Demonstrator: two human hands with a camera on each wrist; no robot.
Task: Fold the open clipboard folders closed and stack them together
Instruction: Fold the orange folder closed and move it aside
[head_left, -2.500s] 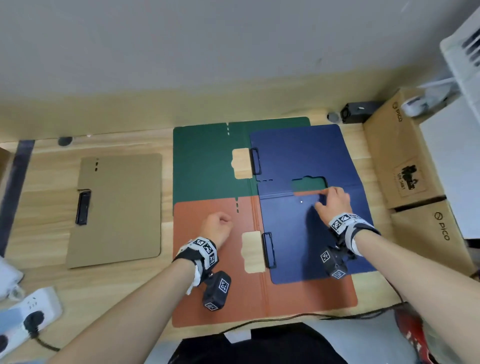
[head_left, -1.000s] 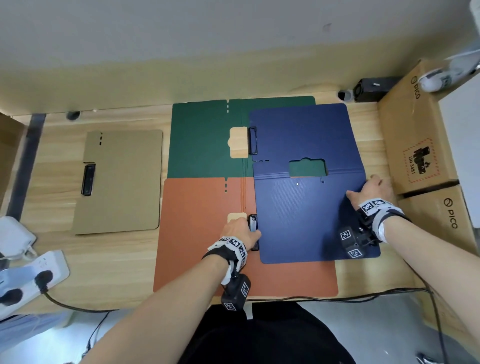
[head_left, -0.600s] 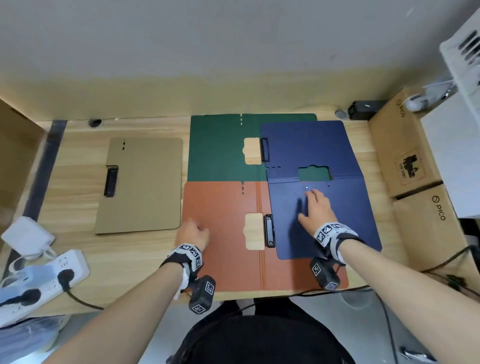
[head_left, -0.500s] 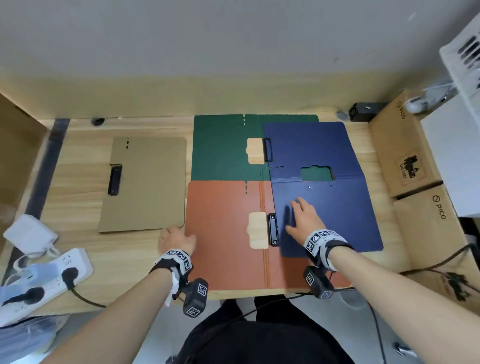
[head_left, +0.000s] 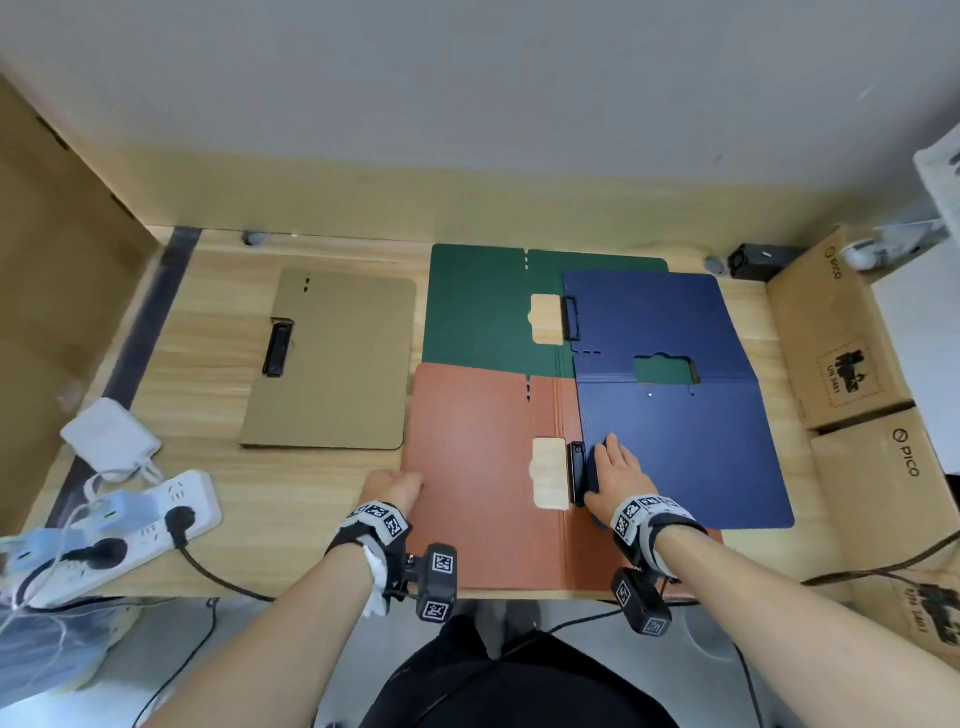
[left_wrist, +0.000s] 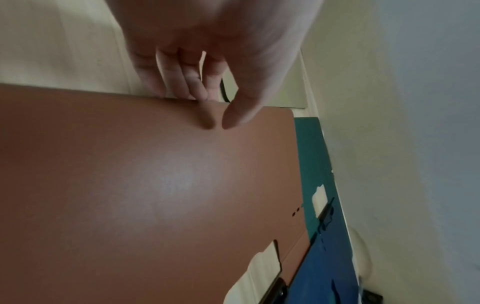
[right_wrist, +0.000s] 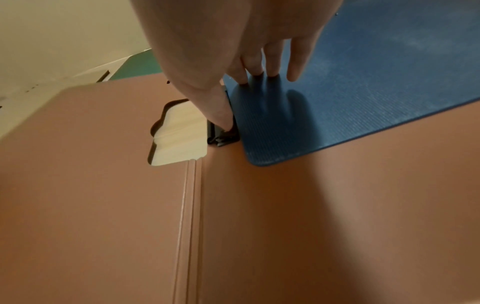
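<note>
An orange folder (head_left: 483, 467) lies open at the near middle of the desk, with a green folder (head_left: 478, 312) open behind it. A blue folder (head_left: 685, 447) lies open over the right halves of both. A tan folder (head_left: 337, 364) lies closed at the left. My left hand (head_left: 392, 486) pinches the orange folder's (left_wrist: 155, 185) left edge, thumb on top and fingers (left_wrist: 182, 86) under it. My right hand (head_left: 610, 467) lies flat on the blue folder (right_wrist: 363, 82), fingers straight, its thumb against the orange folder's black clip (right_wrist: 221, 135).
A white power strip (head_left: 130, 525) and adapter (head_left: 109, 441) sit at the desk's left end. Cardboard boxes (head_left: 841, 338) stand along the right. A small black device (head_left: 753, 260) is at the back right. Cables run along the near edge.
My left hand went left from the orange folder's middle to its left edge and pinched it. My right hand slid left over the blue folder to the clip.
</note>
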